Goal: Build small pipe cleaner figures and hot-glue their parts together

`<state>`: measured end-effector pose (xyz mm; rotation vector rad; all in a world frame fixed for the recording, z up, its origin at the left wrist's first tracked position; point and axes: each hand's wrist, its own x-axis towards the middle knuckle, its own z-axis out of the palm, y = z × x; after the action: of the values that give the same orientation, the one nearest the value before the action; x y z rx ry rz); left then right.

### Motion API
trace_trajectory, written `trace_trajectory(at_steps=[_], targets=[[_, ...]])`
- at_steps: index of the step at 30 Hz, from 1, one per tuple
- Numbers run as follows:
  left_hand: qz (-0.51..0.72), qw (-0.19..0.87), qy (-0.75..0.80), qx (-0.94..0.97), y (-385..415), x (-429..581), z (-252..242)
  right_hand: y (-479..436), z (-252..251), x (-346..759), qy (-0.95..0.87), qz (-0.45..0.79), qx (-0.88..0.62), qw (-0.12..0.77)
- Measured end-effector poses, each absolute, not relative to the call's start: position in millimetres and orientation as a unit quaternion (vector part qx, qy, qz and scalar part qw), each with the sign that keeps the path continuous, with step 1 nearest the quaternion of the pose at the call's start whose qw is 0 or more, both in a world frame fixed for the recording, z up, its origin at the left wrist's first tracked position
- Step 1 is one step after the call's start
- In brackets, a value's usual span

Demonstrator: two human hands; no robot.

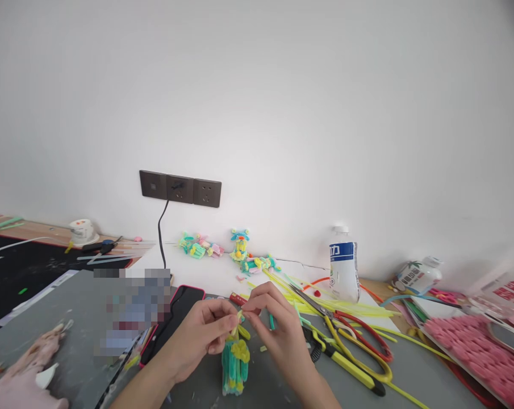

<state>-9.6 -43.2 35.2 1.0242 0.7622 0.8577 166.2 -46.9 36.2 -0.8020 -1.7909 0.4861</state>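
One teal-and-yellow pipe-cleaner figure (235, 363), over the grey surface (199, 386), between my forearms (154, 372); my left grip (209, 326) and right grip (274, 312) both pinch the yellow strand (240, 317) at its top. Handling: probably light, soft, bendable, easily crushed; best held around the thicker bundled body (229, 369).

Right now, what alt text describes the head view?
A bare left hand and right hand meet at a small pale yellow piece, above a fuzzy teal and yellow bundle. Metal scissors with red and yellow handles lie to the right, and a white plastic bottle with a blue label stands behind.
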Motion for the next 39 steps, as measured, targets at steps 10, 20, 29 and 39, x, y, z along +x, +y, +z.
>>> trace_trajectory(at_steps=[10, 20, 29, 39], targets=[[0.362, 0.743, 0.328, 0.458, -42.9, -11.5, 33.8, -48.4, 35.4, 166.1, -0.743, 0.174, -0.353, 0.541], [0.375, 0.713, 0.321, 0.498, -40.5, -12.8, 31.9, -49.3, 31.9, 163.9, -0.751, 0.137, -0.363, 0.534], [0.434, 0.541, 0.344, 0.633, -39.2, -12.9, 26.9, -53.3, 23.6, 150.9, -0.712, 0.157, -0.398, 0.557], [0.463, 0.378, 0.371, 0.711, -37.3, -14.6, 21.2, -53.7, 17.5, 149.5, -0.73, 0.19, -0.402, 0.519]])
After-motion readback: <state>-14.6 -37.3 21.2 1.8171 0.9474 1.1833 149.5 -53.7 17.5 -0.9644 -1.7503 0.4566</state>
